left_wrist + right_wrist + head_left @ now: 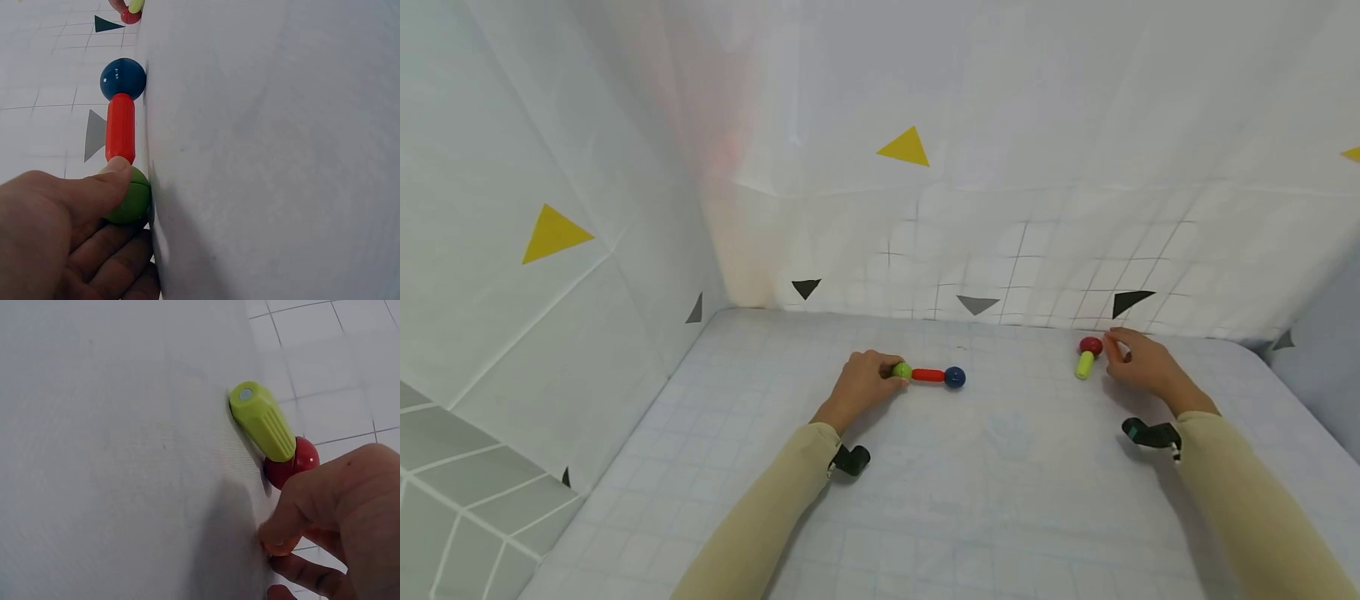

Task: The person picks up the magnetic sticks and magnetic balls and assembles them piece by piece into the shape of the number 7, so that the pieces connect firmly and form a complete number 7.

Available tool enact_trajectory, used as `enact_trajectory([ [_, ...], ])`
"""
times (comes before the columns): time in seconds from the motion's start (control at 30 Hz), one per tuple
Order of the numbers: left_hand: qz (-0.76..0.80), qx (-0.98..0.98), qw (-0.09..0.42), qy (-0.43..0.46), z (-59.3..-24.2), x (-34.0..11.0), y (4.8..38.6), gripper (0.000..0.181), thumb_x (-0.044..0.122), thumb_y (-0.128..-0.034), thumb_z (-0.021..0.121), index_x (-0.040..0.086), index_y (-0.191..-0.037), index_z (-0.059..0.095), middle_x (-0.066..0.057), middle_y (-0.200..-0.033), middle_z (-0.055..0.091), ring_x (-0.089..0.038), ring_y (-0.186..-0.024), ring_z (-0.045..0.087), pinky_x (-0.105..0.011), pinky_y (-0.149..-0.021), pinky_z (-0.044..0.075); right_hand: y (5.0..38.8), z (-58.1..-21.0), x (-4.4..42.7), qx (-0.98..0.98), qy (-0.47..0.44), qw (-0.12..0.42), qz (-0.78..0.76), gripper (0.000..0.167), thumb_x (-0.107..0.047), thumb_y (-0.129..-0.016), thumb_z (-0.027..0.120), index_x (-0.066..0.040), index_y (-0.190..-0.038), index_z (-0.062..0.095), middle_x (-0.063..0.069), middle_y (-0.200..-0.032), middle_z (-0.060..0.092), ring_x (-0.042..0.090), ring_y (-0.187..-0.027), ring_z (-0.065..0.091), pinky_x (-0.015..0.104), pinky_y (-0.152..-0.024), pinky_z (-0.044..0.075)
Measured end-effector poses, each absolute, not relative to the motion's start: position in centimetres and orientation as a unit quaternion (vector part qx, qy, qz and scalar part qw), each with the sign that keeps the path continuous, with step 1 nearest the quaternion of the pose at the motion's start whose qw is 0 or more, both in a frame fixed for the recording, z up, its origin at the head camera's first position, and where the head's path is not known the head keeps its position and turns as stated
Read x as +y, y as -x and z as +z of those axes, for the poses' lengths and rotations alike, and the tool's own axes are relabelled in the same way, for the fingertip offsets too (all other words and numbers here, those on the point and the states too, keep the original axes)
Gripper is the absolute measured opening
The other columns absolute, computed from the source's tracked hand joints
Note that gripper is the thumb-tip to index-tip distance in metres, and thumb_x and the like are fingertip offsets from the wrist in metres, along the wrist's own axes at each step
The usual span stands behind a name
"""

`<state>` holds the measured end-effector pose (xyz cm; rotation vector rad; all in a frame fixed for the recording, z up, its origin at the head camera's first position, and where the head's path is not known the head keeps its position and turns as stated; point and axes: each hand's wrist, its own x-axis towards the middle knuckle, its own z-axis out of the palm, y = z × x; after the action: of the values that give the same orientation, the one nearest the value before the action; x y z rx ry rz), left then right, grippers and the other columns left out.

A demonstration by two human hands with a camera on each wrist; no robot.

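My left hand (pixel 867 385) pinches a green ball (pixel 902 371) between thumb and fingers. A red rod (pixel 120 128) joins that ball to a dark blue ball (pixel 955 377), making one straight piece low over the white surface. Farther right, a yellow-green rod (pixel 262 422) is attached to a red ball (pixel 1091 346). Close beside the red ball, my right hand (pixel 1142 364) has its thumb and fingers around a small orange piece (pixel 281 546). Most of the orange piece is hidden by the hand, so its shape is unclear.
A white cloth-covered table (pixel 985 500) lies beneath both hands. Behind it rises a white sheet with grid lines and yellow triangles (pixel 907 147). Black cameras (pixel 852 460) are strapped at both wrists.
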<state>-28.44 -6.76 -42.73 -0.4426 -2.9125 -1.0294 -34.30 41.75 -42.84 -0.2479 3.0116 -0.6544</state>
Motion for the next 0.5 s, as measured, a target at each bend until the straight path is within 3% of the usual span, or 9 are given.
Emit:
enact_trajectory([
  [0.2, -0.329, -0.933, 0.008, 0.145, -42.68, -6.87, 28.42, 0.035, 0.021, -0.0944, 0.081, 0.011, -0.128, 0.076, -0.002, -0.115, 0.074, -0.017, -0.102, 0.061, -0.034, -0.093, 0.052, 34.10, -42.49, 41.70, 0.975, 0.066, 0.028, -0.211, 0.070, -0.019, -0.093, 0.067, 0.018, -0.144, 0.037, 0.037, -0.136, 0.039, 0.048, -0.104, 0.051, 0.057, -0.083, 0.052],
  [0.5, -0.329, -0.933, 0.005, 0.143, -42.66, -6.86, 28.48, 0.034, 0.021, -0.0942, 0.081, 0.012, -0.127, 0.077, -0.001, -0.112, 0.074, -0.017, -0.100, 0.060, -0.035, -0.092, 0.052, 34.26, -42.03, 42.17, 0.976, 0.052, 0.053, -0.206, 0.082, -0.029, -0.088, 0.076, 0.019, -0.142, 0.036, 0.038, -0.122, 0.050, 0.049, -0.104, 0.052, 0.058, -0.083, 0.051],
])
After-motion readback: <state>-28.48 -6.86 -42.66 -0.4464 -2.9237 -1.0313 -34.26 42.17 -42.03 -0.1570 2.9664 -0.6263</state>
